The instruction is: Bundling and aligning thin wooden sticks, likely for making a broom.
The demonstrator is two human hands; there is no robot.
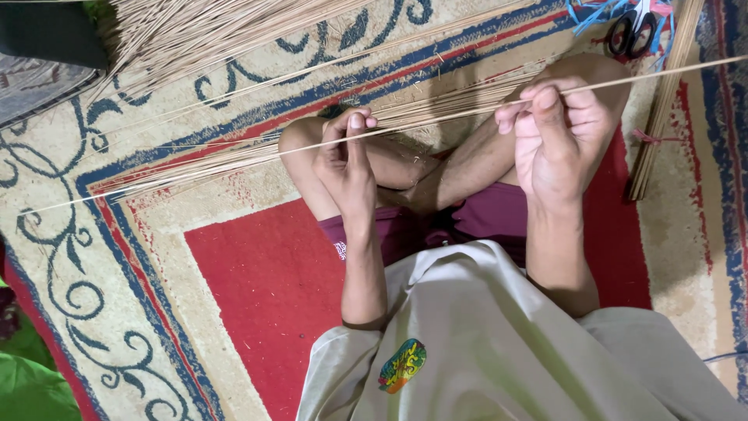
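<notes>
**Thin stick held taut between both hands over the rug**

You sit cross-legged on a patterned rug (234,296), red centre with blue scrollwork on cream. A big loose heap of sticks (195,31) lies top left, a smaller spread of sticks (234,160) runs across your shins, and a tied bundle (662,101) stands along the right edge. Scissors (631,31) with black handles sit top right.

Your left hand (347,168) and right hand (557,136) each pinch the same single stick (436,121), grip pressed together thumb against fingers, stick spanning above your knees. It looks very light, springy, thin and likely to snap if bent hard; hold it close to mid-length, hands apart, with light pressure.
</notes>
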